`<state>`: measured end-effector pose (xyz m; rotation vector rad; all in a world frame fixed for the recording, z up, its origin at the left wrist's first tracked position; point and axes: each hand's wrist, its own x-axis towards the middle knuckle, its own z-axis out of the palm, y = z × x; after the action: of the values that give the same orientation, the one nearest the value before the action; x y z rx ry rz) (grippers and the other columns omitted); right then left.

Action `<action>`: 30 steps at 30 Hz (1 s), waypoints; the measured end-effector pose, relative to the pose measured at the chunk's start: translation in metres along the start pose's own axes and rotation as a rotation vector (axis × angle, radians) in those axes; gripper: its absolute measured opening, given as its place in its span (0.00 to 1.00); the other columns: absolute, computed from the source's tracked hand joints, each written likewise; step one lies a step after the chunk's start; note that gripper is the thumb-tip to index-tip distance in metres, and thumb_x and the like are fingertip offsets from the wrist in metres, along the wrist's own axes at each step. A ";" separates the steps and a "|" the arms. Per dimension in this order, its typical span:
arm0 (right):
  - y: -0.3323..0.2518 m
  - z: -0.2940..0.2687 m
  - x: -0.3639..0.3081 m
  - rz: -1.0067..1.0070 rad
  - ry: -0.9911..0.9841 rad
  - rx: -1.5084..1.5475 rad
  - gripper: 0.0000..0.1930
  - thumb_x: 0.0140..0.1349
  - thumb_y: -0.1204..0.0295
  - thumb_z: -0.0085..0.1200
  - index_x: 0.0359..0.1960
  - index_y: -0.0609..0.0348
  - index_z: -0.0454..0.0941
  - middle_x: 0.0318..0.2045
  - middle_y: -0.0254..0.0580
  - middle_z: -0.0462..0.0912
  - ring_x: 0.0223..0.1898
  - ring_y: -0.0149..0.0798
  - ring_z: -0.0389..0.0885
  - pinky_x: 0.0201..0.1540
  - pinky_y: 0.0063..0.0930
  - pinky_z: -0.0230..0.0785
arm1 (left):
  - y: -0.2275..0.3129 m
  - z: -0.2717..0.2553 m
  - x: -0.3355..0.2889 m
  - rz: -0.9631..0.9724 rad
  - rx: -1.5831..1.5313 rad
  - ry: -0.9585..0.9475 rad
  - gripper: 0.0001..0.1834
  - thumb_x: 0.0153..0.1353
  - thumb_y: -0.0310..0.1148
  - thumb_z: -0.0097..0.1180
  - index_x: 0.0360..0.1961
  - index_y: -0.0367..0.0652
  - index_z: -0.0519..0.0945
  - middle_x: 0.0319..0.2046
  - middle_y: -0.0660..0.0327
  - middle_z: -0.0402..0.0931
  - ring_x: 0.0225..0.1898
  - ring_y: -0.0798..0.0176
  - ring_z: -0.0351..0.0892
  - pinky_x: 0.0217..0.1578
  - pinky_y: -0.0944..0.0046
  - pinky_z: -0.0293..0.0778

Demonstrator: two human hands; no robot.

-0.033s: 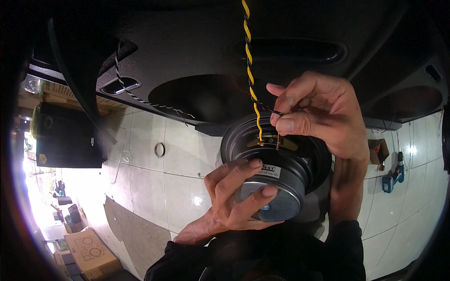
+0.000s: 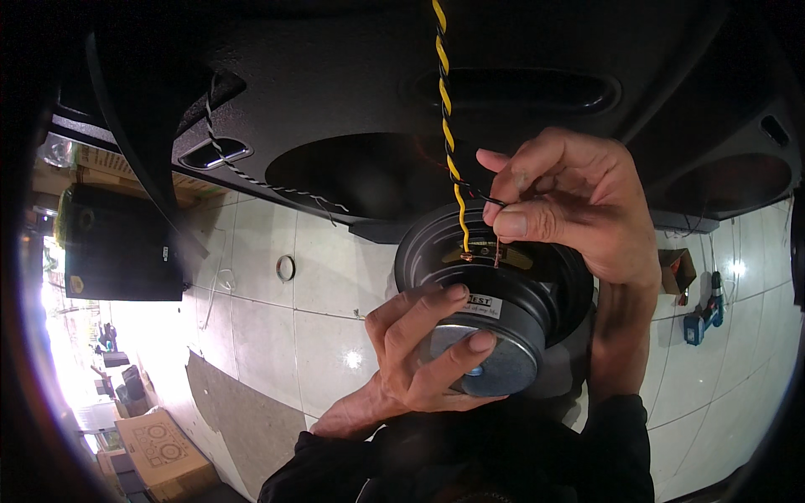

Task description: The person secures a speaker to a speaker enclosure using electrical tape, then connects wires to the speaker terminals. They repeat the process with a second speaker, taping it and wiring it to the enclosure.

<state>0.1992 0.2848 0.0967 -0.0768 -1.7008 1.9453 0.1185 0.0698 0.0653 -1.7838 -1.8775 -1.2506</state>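
My left hand (image 2: 404, 356) grips a round black loudspeaker (image 2: 524, 289) by its silver-grey magnet (image 2: 507, 373), which faces up toward me. Between the thumb and index finger of my right hand (image 2: 579, 210) is a black wire (image 2: 481, 197), pinched just above the speaker's terminals. A bare copper end shows below those fingertips, at one terminal. The other strand, a yellow wire (image 2: 460, 205), runs down to the left terminal (image 2: 467, 256), where copper shows. Both strands come from a twisted yellow-and-black cable (image 2: 445, 92) hanging from above.
Behind the speaker stands a large black cabinet (image 2: 335, 101) with round openings and a loose grey twisted cable (image 2: 243, 174). A blue cordless drill (image 2: 704, 314) and a small open box (image 2: 676, 272) lie right on the tiled floor (image 2: 260, 335). Cardboard boxes (image 2: 163, 453) are at left.
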 end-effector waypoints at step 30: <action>-0.016 -0.006 0.001 -0.295 -0.010 -0.366 0.08 0.51 0.78 0.72 0.31 0.65 0.85 0.28 0.44 0.87 0.36 0.38 0.85 0.54 0.37 0.74 | -0.044 0.031 0.009 0.157 -0.243 0.145 0.43 0.41 0.56 0.79 0.59 0.68 0.71 0.59 0.51 0.70 0.59 0.50 0.71 0.53 0.54 0.71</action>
<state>0.2071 0.2916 0.1107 0.0470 -1.9340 1.4124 0.0872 0.1041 0.0362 -1.8589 -1.5315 -1.5560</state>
